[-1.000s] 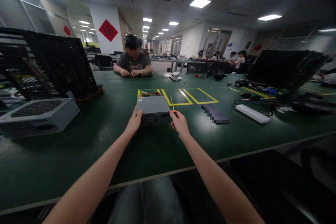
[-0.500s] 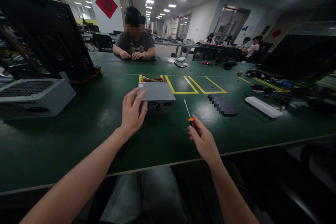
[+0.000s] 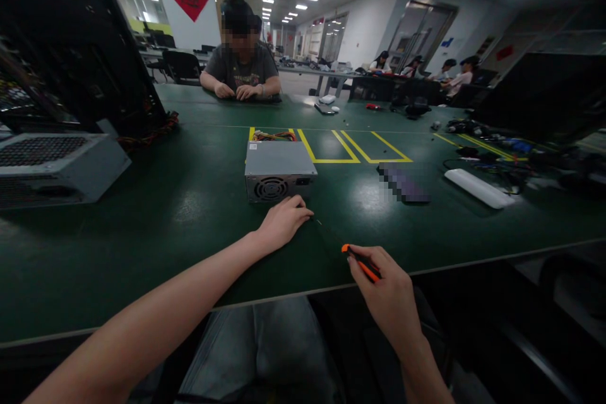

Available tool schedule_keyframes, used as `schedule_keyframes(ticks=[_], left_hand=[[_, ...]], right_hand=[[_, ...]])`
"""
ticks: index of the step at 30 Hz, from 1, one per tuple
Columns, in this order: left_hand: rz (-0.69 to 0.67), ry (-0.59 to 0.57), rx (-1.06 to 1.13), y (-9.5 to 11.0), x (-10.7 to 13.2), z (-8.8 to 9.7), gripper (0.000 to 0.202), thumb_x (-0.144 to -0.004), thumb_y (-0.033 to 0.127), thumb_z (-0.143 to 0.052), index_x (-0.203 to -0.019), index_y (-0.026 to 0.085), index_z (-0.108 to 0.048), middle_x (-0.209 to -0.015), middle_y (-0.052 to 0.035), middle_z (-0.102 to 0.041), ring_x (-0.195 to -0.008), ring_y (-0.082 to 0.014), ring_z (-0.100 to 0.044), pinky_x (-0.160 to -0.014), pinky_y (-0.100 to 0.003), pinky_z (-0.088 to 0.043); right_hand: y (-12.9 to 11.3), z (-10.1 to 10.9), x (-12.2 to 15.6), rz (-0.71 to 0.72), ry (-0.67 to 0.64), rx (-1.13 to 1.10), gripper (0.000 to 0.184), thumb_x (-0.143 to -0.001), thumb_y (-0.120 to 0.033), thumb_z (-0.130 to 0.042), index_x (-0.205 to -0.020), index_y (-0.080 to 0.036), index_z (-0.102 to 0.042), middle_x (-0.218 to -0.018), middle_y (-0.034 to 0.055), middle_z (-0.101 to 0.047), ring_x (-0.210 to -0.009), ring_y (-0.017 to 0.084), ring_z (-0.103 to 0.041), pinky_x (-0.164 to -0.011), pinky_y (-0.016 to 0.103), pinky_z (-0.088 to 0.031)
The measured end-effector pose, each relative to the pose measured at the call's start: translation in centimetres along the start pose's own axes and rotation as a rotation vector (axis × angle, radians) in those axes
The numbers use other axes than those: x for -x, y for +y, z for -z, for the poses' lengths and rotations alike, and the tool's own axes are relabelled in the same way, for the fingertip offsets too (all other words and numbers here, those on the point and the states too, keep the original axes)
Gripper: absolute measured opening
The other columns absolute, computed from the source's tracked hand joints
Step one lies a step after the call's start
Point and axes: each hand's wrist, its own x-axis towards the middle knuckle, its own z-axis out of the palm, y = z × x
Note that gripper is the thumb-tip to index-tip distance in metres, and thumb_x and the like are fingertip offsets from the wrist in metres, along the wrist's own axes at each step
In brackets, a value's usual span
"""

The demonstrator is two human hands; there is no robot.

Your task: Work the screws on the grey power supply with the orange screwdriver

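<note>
My right hand (image 3: 386,281) is closed around a screwdriver with an orange and black handle (image 3: 367,267). Its thin shaft points up and left toward my left fingertips. Low over the green table, my left hand (image 3: 285,222) has thumb and fingers drawn together at a tiny dark piece (image 3: 311,218), too small to name. Just behind that hand sits a grey computer power supply (image 3: 280,159), its round fan grille and socket facing me. Coloured cables (image 3: 274,136) bunch at its far side.
Another power supply (image 3: 92,167) stands at the left beside a black computer case (image 3: 71,57). To the right lie a blurred-out dark slab (image 3: 404,184), a white bar (image 3: 478,188) and tangled cables (image 3: 509,170). Yellow tape (image 3: 336,161) marks the table. A person (image 3: 241,69) sits opposite.
My left hand has moved from the power supply's top left corner down and right to the table in front of it. The screwdriver has come nearer me and now tilts left.
</note>
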Motion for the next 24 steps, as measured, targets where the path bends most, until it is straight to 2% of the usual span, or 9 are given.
schedule_keyframes(ticks=[6,24], left_hand=[[-0.006,0.000,0.013,0.02,-0.29,-0.09,0.023,-0.089,0.026,-0.046,-0.102,0.024,-0.064,-0.097,-0.0024,-0.053,-0.090,-0.0160,-0.051,-0.076,-0.027,-0.046],[-0.023,0.000,0.046,0.12,-0.17,0.13,0.019,-0.089,0.024,-0.045,-0.094,0.022,-0.063,-0.096,-0.0022,-0.055,-0.089,-0.0160,-0.051,-0.077,-0.028,-0.045]], right_hand=[[-0.05,-0.74,-0.19,0.030,0.010,0.002,0.015,-0.083,-0.026,-0.048,-0.091,-0.020,-0.059,-0.088,0.0045,-0.060,-0.080,0.016,-0.059,-0.073,0.031,-0.048],[-0.44,-0.84,0.04,0.038,0.015,0.015,0.015,-0.082,-0.025,-0.048,-0.093,-0.020,-0.058,-0.089,0.0047,-0.060,-0.081,0.016,-0.059,-0.073,0.031,-0.048]])
